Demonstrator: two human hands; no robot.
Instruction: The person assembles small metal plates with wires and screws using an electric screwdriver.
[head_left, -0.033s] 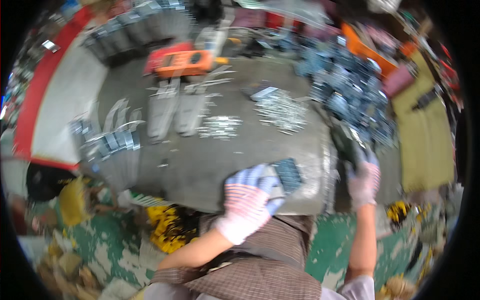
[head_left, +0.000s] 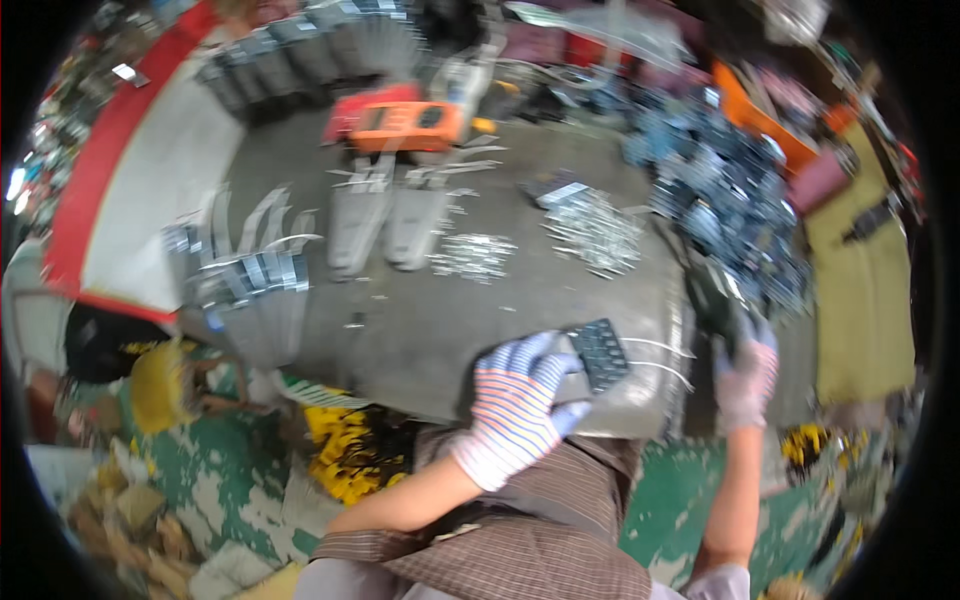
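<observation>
Left hand point(head_left: 518, 405) holds 1 dark panel point(head_left: 600, 356) — 2 white wires point(head_left: 655, 344) alongside.

left hand point(head_left: 522, 402) in a striped glove gripping with bent fingers point(head_left: 553, 366), thumb point(head_left: 571, 415) lying below them, bare left forearm point(head_left: 410, 505) slanting up rightward, gloved right hand point(head_left: 747, 375) blurring while pointing forward, right forearm point(head_left: 735, 490) standing nearly upright

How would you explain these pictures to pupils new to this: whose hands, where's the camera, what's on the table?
No machine: a gloved person is working. The fisheye camera sits on their head, looking down, bending straight edges. The left hand holds a dark block, with two pale wires at its edge. The right hand is at a dark, shiny thing, too blurred to name. On the table: an orange device, two piles of silvery bits; bluish parts heaped at right.
</observation>
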